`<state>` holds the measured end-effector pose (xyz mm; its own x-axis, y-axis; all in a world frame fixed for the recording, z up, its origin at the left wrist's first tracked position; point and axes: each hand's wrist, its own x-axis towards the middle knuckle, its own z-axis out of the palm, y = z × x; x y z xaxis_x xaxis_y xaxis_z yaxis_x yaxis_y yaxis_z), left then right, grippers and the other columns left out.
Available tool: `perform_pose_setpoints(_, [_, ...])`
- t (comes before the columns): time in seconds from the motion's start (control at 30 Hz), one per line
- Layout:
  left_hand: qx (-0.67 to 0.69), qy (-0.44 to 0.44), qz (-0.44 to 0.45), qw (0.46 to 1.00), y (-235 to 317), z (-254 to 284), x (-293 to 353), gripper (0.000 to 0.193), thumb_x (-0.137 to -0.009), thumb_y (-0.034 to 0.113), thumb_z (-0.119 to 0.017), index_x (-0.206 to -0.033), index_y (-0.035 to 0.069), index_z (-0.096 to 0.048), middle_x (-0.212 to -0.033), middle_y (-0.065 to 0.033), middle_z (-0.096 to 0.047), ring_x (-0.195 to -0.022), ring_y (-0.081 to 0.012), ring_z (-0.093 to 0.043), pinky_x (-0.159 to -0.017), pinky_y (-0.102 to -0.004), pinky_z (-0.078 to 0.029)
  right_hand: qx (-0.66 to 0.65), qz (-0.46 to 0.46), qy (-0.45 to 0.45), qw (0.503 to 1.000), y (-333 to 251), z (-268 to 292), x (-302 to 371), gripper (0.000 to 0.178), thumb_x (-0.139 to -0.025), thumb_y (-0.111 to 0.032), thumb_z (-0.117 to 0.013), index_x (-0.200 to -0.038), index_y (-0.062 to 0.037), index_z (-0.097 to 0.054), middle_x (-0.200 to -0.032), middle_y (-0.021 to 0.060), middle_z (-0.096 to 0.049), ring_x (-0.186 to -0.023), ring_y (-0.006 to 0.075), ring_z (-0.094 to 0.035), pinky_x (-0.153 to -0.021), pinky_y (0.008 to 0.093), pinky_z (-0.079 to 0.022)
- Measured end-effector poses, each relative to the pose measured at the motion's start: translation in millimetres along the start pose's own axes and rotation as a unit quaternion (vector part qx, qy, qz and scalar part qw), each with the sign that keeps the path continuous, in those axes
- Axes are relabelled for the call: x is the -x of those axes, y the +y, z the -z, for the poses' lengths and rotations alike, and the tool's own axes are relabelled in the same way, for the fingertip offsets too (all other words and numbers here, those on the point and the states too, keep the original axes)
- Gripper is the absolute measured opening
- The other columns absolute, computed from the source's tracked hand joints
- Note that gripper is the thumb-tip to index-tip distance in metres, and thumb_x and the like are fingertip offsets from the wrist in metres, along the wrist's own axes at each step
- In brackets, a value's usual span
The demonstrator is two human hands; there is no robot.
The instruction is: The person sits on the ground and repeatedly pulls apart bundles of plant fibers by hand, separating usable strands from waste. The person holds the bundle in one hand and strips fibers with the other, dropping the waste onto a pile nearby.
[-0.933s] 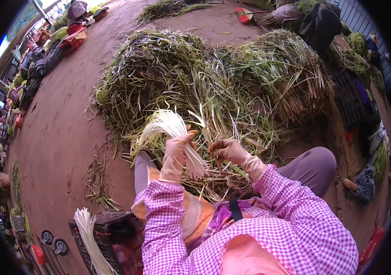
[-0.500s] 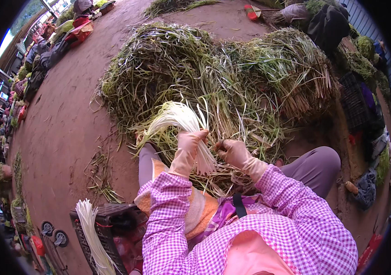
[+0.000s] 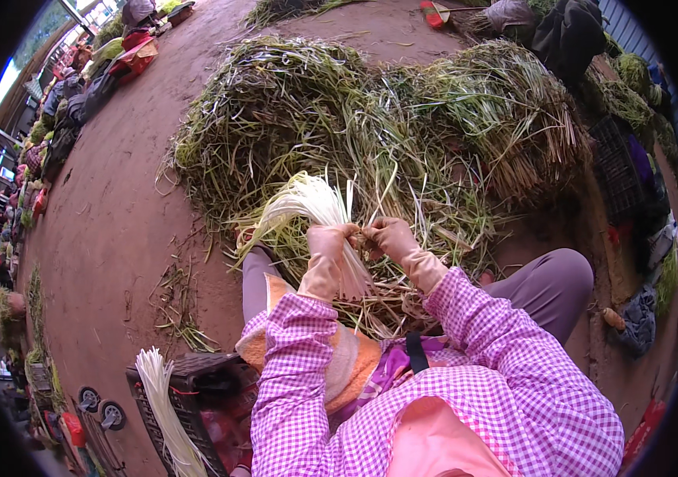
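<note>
My left hand (image 3: 328,248), in a pale rubber glove, grips a bundle of long white chive-like stalks (image 3: 307,199). Their thin tops bend over to the left, and the cut-looking ends fan out below the fist. Right beside it, my gloved right hand (image 3: 393,238) has its fingers pinched together, close to the left fingertips. Whatever lies in that pinch is too small to make out. Beneath and beyond both hands spreads a big heap of green and straw-coloured stalks (image 3: 299,119), some reaching between my legs.
To my lower left a dark plastic crate (image 3: 196,364) carries another white stalk bundle (image 3: 165,405). Small wheels (image 3: 112,415) stand beside it. Another dark crate (image 3: 617,167) is at the right. Stalk scraps (image 3: 180,306) lie on the brown floor, and piled goods line the far left.
My right hand has moved left and slightly up, from apart to close against the left hand. The left hand still holds the white bundle, almost in place.
</note>
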<state>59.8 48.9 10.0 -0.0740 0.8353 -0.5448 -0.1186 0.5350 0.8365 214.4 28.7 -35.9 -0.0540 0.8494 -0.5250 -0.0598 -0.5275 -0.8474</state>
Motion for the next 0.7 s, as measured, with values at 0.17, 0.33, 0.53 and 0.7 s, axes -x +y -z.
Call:
perform_pose_setpoints(0.17, [0.051, -0.044, -0.051, 0.996, 20.0, 20.5, 10.3, 0.012, -0.089, 0.005, -0.066, -0.09, -0.006, -0.072, -0.073, -0.0105, -0.069, -0.054, -0.0119, -0.061, -0.05, -0.0238, -0.054, 0.14, -0.13, 0.161, 0.968, 34.3, 77.4, 23.3, 0.014, -0.094, -0.01, -0.062, -0.102, -0.0002, -0.067, -0.08, 0.0104, -0.07, -0.059, 0.0163, -0.065, -0.053, 0.0285, -0.057])
perform_pose_setpoints(0.33, [0.062, -0.064, -0.02, 0.996, 28.6, 24.8, 15.0, 0.014, -0.09, 0.005, -0.064, -0.092, -0.008, -0.071, -0.075, -0.0122, -0.07, -0.056, -0.0145, -0.063, -0.052, -0.025, -0.055, 0.385, -0.023, 0.156, 0.909, -8.4, 86.4, 25.4, 0.03, -0.093, -0.028, -0.064, -0.116, -0.0084, -0.067, -0.099, 0.0079, -0.072, -0.062, 0.0092, -0.061, -0.055, 0.0284, -0.053])
perform_pose_setpoints(0.53, [-0.014, -0.049, -0.047, 0.998, 13.0, 10.0, 7.2, 0.011, -0.083, 0.001, -0.067, -0.083, -0.009, -0.072, -0.074, -0.0137, -0.069, -0.053, -0.0171, -0.061, -0.05, -0.027, -0.049, -0.006, 0.025, -0.073, 0.997, -61.9, -13.3, 9.0, 0.021, -0.095, -0.02, -0.064, -0.105, -0.0023, -0.069, -0.087, 0.0102, -0.072, -0.06, 0.0114, -0.064, -0.051, 0.0249, -0.055])
perform_pose_setpoints(0.7, [-0.215, 0.025, -0.003, 0.976, -7.2, 6.1, -14.7, 0.014, -0.077, 0.001, -0.073, -0.083, -0.011, -0.068, -0.065, -0.0105, -0.068, -0.051, -0.0163, -0.063, -0.047, -0.026, -0.049, -0.057, 0.203, 0.069, 0.975, -55.5, 19.2, 27.7, 0.02, -0.095, -0.021, -0.063, -0.093, -0.003, -0.07, -0.079, 0.0066, -0.071, -0.063, 0.0105, -0.067, -0.054, 0.0224, -0.059])
